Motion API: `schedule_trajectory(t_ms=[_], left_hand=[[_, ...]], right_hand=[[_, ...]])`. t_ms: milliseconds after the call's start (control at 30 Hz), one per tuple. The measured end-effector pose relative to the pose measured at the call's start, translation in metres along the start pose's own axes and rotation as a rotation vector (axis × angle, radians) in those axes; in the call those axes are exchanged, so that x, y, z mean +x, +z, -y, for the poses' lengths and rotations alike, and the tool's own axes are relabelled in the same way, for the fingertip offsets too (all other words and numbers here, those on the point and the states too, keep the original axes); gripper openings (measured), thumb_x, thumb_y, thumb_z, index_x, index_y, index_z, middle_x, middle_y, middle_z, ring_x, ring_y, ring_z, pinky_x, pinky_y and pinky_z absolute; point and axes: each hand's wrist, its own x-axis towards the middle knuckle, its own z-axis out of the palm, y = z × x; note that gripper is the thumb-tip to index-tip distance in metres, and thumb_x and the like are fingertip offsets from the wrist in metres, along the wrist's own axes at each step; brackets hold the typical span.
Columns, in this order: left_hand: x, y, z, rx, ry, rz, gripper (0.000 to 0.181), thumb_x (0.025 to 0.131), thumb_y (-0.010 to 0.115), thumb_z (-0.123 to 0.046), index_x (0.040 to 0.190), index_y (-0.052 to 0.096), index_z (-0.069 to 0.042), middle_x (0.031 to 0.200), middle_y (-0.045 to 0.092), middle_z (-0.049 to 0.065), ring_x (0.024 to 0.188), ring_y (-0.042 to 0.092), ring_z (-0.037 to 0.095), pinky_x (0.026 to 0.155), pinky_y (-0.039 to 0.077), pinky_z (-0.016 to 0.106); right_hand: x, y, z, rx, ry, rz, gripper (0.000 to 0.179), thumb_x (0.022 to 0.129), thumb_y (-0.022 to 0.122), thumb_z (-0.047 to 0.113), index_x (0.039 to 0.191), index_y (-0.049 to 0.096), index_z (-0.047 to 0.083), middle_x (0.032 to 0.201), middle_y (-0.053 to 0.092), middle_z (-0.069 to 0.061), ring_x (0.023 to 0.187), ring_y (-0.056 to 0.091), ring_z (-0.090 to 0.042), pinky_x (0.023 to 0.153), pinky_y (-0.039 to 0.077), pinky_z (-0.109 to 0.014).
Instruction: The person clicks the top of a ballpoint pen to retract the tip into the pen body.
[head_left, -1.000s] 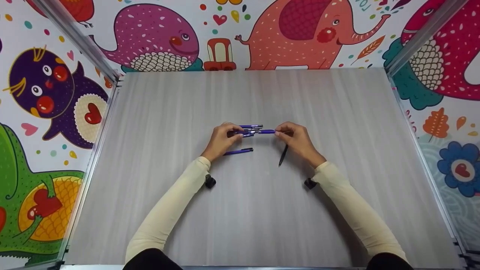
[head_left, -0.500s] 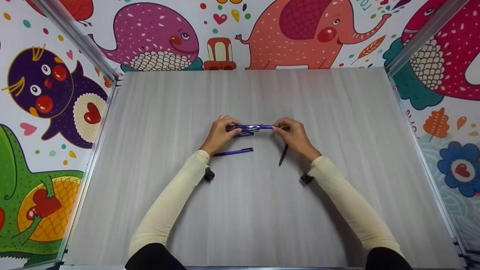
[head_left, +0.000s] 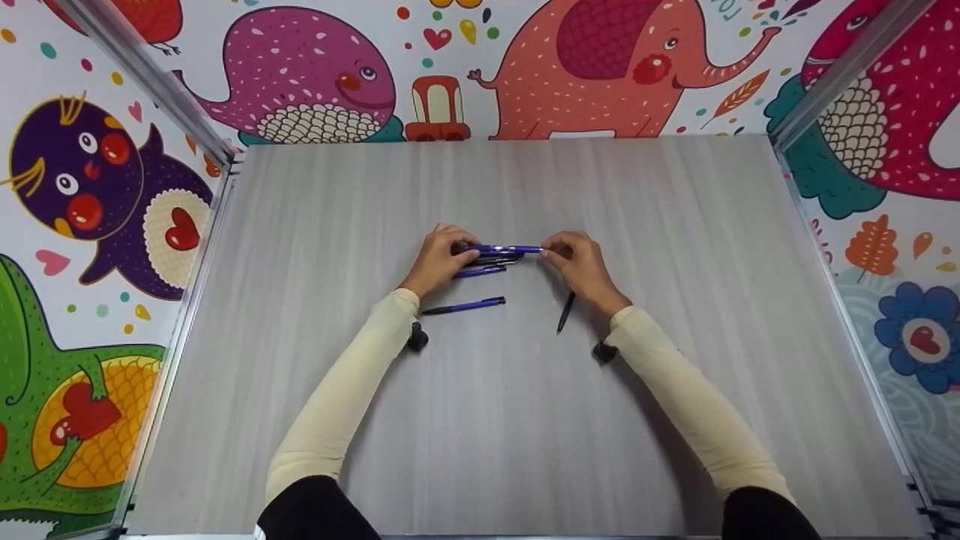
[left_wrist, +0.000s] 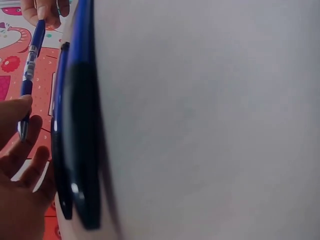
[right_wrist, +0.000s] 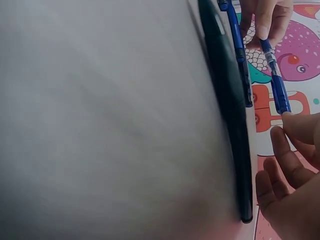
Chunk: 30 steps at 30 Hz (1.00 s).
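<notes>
A blue pen [head_left: 506,249] with a silvery middle is held level between both hands. My left hand [head_left: 439,262] pinches its pointed end between thumb and forefinger, as the left wrist view shows on the held pen [left_wrist: 28,65]. The fingertips of my right hand [head_left: 585,266] pinch the opposite end; its other fingers are loosely bent in the right wrist view. Under and beside the left hand lie several other pens, among them a blue pen [head_left: 481,271], their left ends hidden by the hand. Another blue pen [head_left: 469,305] with a dark grip lies nearer the body.
A black pen [head_left: 566,313] lies slanted below the right hand, its upper end hidden by that hand. The grey wood-grain table [head_left: 480,420] is bordered by metal rails and printed walls with cartoon animals. Small black wrist cameras [head_left: 604,352] sit under both sleeves.
Both hands have shifted slightly away from the body, carrying the blue pen off the other pens. More of the lone blue pen now shows below the left hand.
</notes>
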Motion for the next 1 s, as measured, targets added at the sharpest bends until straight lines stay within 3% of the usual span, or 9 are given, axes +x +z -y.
schedule_trajectory(t_ms=[167,633,1000], left_hand=[[0.003,0.001,0.002,0.025,-0.013,0.024,0.014,0.102,0.079,-0.008,0.115,0.084,-0.004,0.118,0.078,0.009,0.115,0.060,0.027,0.103,0.049,0.042],[0.010,0.001,0.006,0.094,-0.018,0.057,0.015,0.102,0.079,-0.007,0.116,0.084,-0.002,0.124,0.075,0.013,0.126,0.056,0.031,0.112,0.044,0.046],[0.010,0.002,0.005,0.103,-0.071,0.065,0.015,0.104,0.077,-0.008,0.116,0.085,-0.004,0.126,0.073,0.011,0.128,0.053,0.029,0.113,0.043,0.046]], right_hand=[[0.003,0.002,-0.003,-0.048,-0.006,-0.009,0.008,0.101,0.079,0.002,0.108,0.081,-0.002,0.112,0.073,-0.018,0.111,0.061,-0.031,0.098,0.049,-0.042],[0.013,0.006,-0.011,-0.144,-0.039,-0.005,0.006,0.099,0.080,0.000,0.104,0.083,-0.002,0.106,0.077,-0.017,0.113,0.057,-0.033,0.101,0.039,-0.043],[0.014,0.007,-0.012,-0.133,-0.021,-0.002,0.007,0.101,0.078,0.001,0.106,0.083,-0.002,0.109,0.075,-0.017,0.115,0.057,-0.031,0.102,0.043,-0.042]])
